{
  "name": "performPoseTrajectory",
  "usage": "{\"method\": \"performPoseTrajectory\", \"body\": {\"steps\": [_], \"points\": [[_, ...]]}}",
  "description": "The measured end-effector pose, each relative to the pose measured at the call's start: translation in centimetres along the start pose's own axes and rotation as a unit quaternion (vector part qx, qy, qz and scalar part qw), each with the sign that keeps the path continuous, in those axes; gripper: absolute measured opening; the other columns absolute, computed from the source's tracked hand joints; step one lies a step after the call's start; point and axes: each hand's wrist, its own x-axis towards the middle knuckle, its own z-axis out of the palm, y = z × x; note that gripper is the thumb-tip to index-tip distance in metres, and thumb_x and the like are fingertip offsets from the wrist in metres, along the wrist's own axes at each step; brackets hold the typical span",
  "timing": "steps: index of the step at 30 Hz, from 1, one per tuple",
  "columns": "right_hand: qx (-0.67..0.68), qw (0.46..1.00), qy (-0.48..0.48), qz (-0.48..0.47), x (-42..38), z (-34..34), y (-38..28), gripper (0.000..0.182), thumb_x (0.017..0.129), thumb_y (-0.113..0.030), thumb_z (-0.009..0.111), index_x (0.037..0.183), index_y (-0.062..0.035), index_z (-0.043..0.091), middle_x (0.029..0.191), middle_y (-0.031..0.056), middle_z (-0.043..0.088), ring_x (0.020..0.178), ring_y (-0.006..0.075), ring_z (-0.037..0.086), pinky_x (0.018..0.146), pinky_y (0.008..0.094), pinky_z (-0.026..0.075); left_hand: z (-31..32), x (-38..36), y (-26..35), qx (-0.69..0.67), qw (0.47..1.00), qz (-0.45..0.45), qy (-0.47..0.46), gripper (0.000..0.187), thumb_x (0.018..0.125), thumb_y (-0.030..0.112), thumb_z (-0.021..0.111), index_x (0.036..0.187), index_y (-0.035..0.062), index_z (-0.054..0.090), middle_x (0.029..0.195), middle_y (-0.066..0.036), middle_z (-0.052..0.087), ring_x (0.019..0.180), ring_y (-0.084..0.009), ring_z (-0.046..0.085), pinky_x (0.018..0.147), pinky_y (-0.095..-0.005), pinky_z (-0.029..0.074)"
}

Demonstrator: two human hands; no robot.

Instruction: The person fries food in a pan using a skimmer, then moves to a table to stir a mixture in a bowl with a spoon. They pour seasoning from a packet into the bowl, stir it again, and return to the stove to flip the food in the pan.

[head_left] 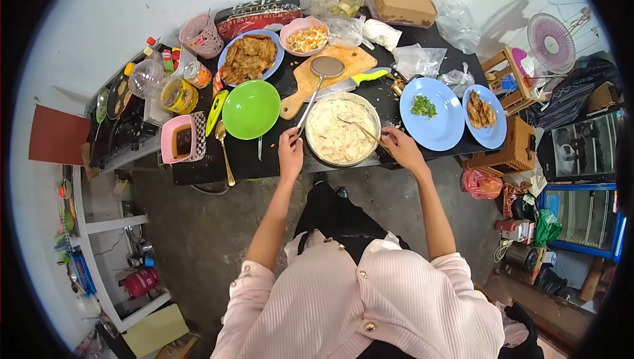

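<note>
My left hand (290, 152) is closed around the handle of a long ladle (327, 66). The ladle's round, shallow head rests over the wooden cutting board (360, 63). At the bowl's right rim, my right hand (402, 148) grips a spoon (364, 129) whose far end lies in the pale, lumpy batter (335, 136). This batter fills a round metal bowl (378, 116) at the table's front edge. Behind the bowl, a knife with a lime-green handle (370, 76) lies partly on the board. A green plate (251, 109) sits left of my left hand.
Fried pieces fill a blue plate (279, 62); shredded vegetables lie in a pink bowl (285, 32). To the right are a blue plate (432, 133) with chopped greens and a smaller blue plate (494, 136) with browned pieces. A golden spoon (228, 161) overhangs the front edge. Left stands a frying pan (119, 95).
</note>
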Motion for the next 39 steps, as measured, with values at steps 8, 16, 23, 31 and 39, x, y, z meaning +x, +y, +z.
{"method": "performPoseTrajectory", "body": {"steps": [8,16,23,31,39], "points": [[0.108,0.994,0.000,-0.003,-3.0,-0.4,0.1,0.028,0.084,-0.014,0.052,0.109,-0.0005,0.053,0.079,0.0048,0.057,0.070,0.0101,0.053,0.065,0.0244,0.043,0.7,3.9,-0.1,0.355,0.926,0.132,-0.015,0.031,0.075,0.006,0.058,0.105,0.0012,0.051,0.099,-0.013,0.049,0.093,-0.0309,0.046,0.082,-0.0381,0.038],[0.074,0.997,0.004,0.035,-5.2,-1.7,1.4,0.026,0.086,-0.013,0.049,0.110,-0.0036,0.053,0.081,0.0027,0.057,0.075,0.0104,0.054,0.071,0.0238,0.042,0.2,4.2,0.2,0.179,0.983,-0.014,-0.040,0.021,0.082,0.004,0.051,0.102,-0.0010,0.047,0.088,-0.012,0.057,0.059,-0.0221,0.054,0.060,-0.0323,0.045],[0.069,0.997,0.032,0.029,-5.2,-1.6,-0.9,0.026,0.084,-0.014,0.052,0.108,-0.0032,0.054,0.083,0.0071,0.058,0.075,0.0139,0.055,0.067,0.0264,0.042,-0.8,5.0,2.4,-0.065,0.981,-0.162,-0.083,0.023,0.090,0.010,0.034,0.111,0.0021,0.040,0.079,-0.003,0.050,0.053,-0.0073,0.042,0.050,-0.0203,0.038],[0.045,0.986,0.153,-0.056,-3.7,-2.5,-4.4,0.023,0.083,-0.011,0.053,0.105,-0.0050,0.056,0.086,0.0096,0.057,0.077,0.0161,0.054,0.065,0.0270,0.043,-0.7,1.4,5.7,-0.042,0.998,-0.033,-0.023,0.027,0.092,0.014,0.034,0.116,0.0037,0.039,0.080,0.000,0.044,0.058,-0.0042,0.036,0.050,-0.0175,0.032],[0.225,0.959,-0.116,-0.125,-1.7,7.5,-11.6,0.033,0.091,-0.022,0.043,0.120,-0.0061,0.045,0.108,0.0075,0.051,0.093,0.0117,0.048,0.074,0.0251,0.041,-0.8,-6.6,9.3,-0.292,0.953,-0.052,-0.061,0.022,0.092,0.016,0.038,0.112,0.0072,0.040,0.078,0.002,0.042,0.057,-0.0030,0.033,0.051,-0.0157,0.028]]}}
